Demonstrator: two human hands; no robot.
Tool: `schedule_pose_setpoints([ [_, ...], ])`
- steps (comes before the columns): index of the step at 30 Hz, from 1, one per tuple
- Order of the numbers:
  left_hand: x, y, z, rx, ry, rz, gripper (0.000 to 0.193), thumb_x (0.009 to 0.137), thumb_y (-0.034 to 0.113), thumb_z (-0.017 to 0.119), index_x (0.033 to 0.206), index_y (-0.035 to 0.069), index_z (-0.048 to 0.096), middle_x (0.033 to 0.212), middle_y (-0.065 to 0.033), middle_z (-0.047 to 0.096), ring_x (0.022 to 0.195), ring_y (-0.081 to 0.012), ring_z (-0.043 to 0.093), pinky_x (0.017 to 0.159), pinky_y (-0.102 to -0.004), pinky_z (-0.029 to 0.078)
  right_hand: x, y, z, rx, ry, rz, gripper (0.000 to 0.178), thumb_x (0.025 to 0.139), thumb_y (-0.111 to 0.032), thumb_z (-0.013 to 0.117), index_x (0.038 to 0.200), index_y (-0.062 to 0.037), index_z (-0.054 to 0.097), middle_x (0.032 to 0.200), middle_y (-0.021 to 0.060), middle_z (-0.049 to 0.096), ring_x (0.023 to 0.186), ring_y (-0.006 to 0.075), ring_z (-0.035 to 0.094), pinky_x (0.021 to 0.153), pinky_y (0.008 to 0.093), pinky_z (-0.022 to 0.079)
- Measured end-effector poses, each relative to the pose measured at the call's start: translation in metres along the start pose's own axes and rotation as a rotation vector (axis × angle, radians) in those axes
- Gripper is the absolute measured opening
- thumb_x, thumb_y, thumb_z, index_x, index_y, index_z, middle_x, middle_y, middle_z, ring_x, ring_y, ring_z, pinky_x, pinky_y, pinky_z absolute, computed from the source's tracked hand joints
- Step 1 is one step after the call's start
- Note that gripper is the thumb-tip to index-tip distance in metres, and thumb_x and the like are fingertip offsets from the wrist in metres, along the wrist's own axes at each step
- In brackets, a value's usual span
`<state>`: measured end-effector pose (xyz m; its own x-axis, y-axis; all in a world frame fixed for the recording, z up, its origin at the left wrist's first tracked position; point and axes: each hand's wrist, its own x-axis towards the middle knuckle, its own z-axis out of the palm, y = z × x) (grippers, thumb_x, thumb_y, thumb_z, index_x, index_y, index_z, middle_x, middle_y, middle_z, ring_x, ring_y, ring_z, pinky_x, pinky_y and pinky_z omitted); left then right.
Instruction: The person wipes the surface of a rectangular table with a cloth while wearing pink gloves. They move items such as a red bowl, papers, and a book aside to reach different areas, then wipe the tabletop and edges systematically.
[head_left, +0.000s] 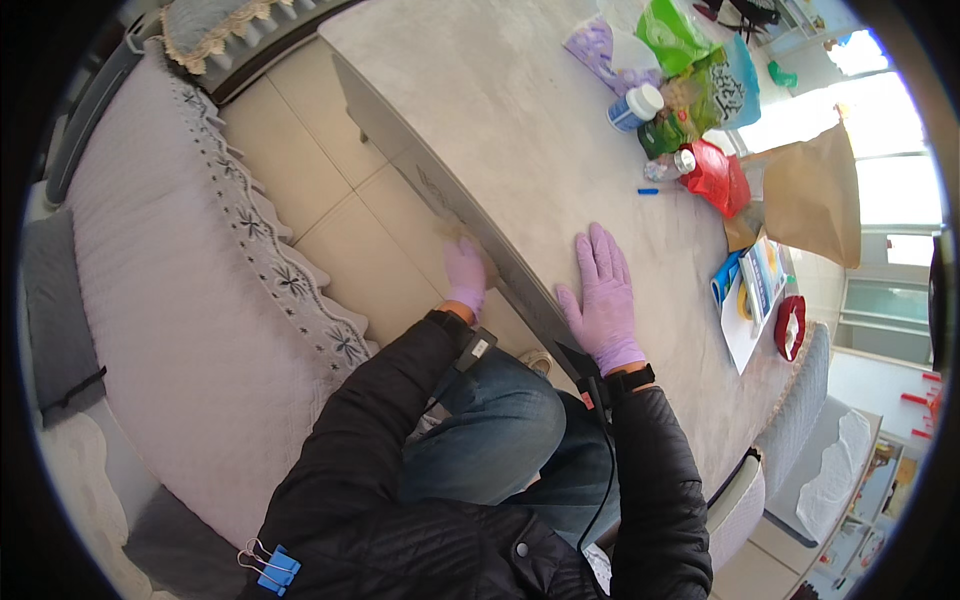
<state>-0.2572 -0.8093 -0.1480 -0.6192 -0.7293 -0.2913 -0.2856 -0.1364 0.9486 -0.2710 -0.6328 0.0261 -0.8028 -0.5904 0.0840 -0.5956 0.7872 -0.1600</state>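
My left hand (465, 276), in a thin purple glove, reaches down beside the table's side panel (425, 180). Its fingers are closed on a beige cloth (455, 228), which is slightly smeared and looks pressed against the panel; part of it is hidden behind the hand. My right hand (604, 295), gloved the same way, lies flat near the edge of the marbled grey tabletop (510, 110), fingers stretched out and nothing in them.
On the table stand a white-and-blue bottle (634, 107), several coloured bags, a red packet (716, 178) and a brown paper bag (815, 195). A blue pen cap (648, 191) lies closer. A covered sofa (190, 260) runs along the left, with tiled floor (300, 160) between.
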Motion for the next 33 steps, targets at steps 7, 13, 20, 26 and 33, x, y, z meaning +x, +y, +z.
schedule_pose_setpoints([
  [7,0.033,-0.059,0.013,-0.31,-0.015,-0.42,0.031,0.102,0.022,0.049,0.119,-0.003,0.058,0.111,-0.0124,0.063,0.095,-0.0241,0.057,0.087,-0.038,0.048,0.001,0.004,0.0,0.03,-0.02,0.011,0.076,0.089,-0.036,0.065,0.151,-0.0009,0.04,0.159,0.0232,0.034,0.146,0.0421,0.032,0.121,0.0502,0.025],
  [13,0.011,-0.061,0.001,0.24,-0.362,-0.371,0.031,0.099,0.017,0.047,0.12,-0.003,0.057,0.113,-0.0173,0.065,0.106,-0.031,0.062,0.093,-0.0436,0.049,0.001,0.002,0.001,0.039,-0.03,0.044,0.077,0.089,-0.037,0.066,0.152,-0.0014,0.039,0.159,0.0228,0.033,0.146,0.0414,0.033,0.122,0.0498,0.025],
  [20,-0.07,0.023,-0.017,-0.56,-0.68,-0.94,0.026,0.099,0.013,0.049,0.12,-0.003,0.055,0.12,-0.0186,0.063,0.116,-0.0331,0.06,0.104,-0.0504,0.048,-0.003,-0.001,0.002,-0.019,0.05,-0.011,0.075,0.092,-0.038,0.063,0.152,-0.002,0.038,0.161,0.0221,0.032,0.148,0.0399,0.031,0.123,0.0489,0.023],
  [26,-0.079,0.015,-0.012,-0.363,-0.769,-0.83,0.029,0.093,-0.001,0.056,0.122,-0.005,0.057,0.121,-0.0174,0.064,0.111,-0.0324,0.064,0.098,-0.0455,0.052,-0.001,-0.001,0.002,-0.024,0.052,-0.022,0.074,0.092,-0.037,0.063,0.152,-0.0012,0.038,0.16,0.0229,0.033,0.147,0.0411,0.032,0.122,0.0497,0.024],
  [33,-0.038,-0.084,0.004,-0.127,-0.896,-0.657,0.036,0.085,-0.009,0.066,0.121,-0.01,0.059,0.113,-0.0166,0.067,0.1,-0.0303,0.068,0.086,-0.0424,0.056,0.001,0.003,0.003,0.021,0.02,-0.006,0.076,0.089,-0.036,0.065,0.151,-0.0012,0.04,0.159,0.0229,0.034,0.146,0.0421,0.033,0.121,0.0504,0.025],
])
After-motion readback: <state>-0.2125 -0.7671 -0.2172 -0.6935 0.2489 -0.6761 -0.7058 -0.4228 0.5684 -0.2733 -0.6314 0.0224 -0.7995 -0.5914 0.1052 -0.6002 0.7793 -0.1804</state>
